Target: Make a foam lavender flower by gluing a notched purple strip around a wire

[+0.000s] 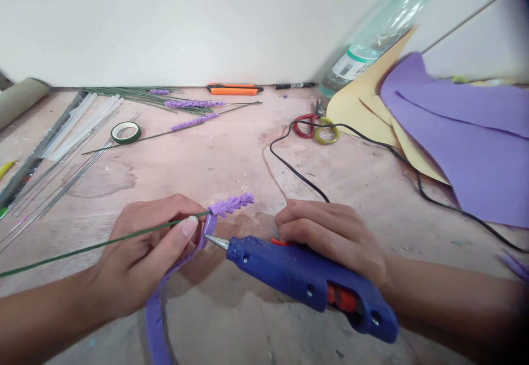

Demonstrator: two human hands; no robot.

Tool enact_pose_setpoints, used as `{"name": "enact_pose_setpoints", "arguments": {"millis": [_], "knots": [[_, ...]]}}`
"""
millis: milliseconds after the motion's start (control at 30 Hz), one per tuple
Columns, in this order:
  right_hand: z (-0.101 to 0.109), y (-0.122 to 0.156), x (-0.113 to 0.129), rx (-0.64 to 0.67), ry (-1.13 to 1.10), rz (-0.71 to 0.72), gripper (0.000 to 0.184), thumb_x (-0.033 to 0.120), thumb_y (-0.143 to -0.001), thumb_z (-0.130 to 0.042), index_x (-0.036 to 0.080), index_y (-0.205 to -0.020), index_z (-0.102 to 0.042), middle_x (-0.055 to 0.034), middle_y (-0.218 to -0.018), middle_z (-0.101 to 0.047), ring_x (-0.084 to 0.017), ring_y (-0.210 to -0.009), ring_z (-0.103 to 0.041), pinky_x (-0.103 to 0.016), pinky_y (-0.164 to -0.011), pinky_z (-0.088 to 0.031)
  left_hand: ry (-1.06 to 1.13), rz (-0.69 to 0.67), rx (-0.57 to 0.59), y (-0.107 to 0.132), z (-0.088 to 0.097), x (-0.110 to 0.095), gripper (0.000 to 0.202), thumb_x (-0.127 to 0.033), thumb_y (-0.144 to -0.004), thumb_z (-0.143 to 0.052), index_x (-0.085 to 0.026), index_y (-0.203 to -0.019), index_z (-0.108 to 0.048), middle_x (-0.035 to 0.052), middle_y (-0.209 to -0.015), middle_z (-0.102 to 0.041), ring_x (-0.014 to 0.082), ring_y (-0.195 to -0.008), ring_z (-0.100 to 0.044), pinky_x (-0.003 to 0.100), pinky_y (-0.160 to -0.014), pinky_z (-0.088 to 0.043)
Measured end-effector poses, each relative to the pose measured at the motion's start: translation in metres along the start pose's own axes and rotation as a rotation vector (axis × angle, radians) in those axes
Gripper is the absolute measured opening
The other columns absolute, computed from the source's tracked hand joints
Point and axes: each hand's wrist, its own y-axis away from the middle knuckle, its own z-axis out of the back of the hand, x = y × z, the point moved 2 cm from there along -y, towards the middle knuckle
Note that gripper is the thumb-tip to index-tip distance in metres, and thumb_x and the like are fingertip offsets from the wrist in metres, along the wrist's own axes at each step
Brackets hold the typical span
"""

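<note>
My left hand (152, 255) pinches a green wrapped stem (82, 252) between thumb and fingers. Purple petals (231, 205) cluster around the stem's right end. From the base of that cluster a purple foam strip (156, 321) hangs down past my fingers toward the bottom edge, its edge notched. My right hand (330, 238) is wrapped around a blue glue gun (285, 271) lying on its side in the air. Its metal nozzle points left and is at the strip, just below the petals; whether it touches I cannot tell. The fingers partly hide the red trigger.
Finished purple flower stems (194, 122), green tape (125, 133), clear glue sticks (68, 128) and wires (61, 188) lie left. An orange cutter (235, 89), scissors (305, 126) and a bottle (372, 51) are behind. Purple foam sheets (475, 144) and a black cord (388, 147) lie right.
</note>
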Motion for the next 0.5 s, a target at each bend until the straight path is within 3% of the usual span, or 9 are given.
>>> {"name": "enact_pose_setpoints", "arguments": {"millis": [233, 500], "knots": [[-0.0004, -0.0013, 0.0001, 0.025, 0.019, 0.033, 0.021, 0.026, -0.109, -0.037, 0.02, -0.092, -0.049, -0.0022, -0.078, -0.057, -0.014, -0.068, -0.052, -0.027, -0.062, -0.044, 0.039, -0.015, -0.002, 0.0, -0.0025, 0.0001, 0.026, -0.026, -0.102, -0.047, -0.021, -0.086, -0.068, -0.0044, -0.065, -0.06, 0.0094, -0.055, -0.052, 0.024, -0.054, -0.038], [0.0, 0.0009, -0.0007, 0.05, 0.0, 0.008, 0.02, 0.024, -0.108, -0.035, 0.023, -0.093, -0.048, -0.0027, -0.078, -0.058, -0.015, -0.068, -0.054, -0.028, -0.062, -0.044, 0.048, 0.021, 0.016, -0.0013, -0.0022, -0.0024, 0.026, -0.027, -0.101, -0.048, -0.022, -0.088, -0.07, -0.0029, -0.07, -0.067, 0.0109, -0.058, -0.057, 0.025, -0.06, -0.042]]}}
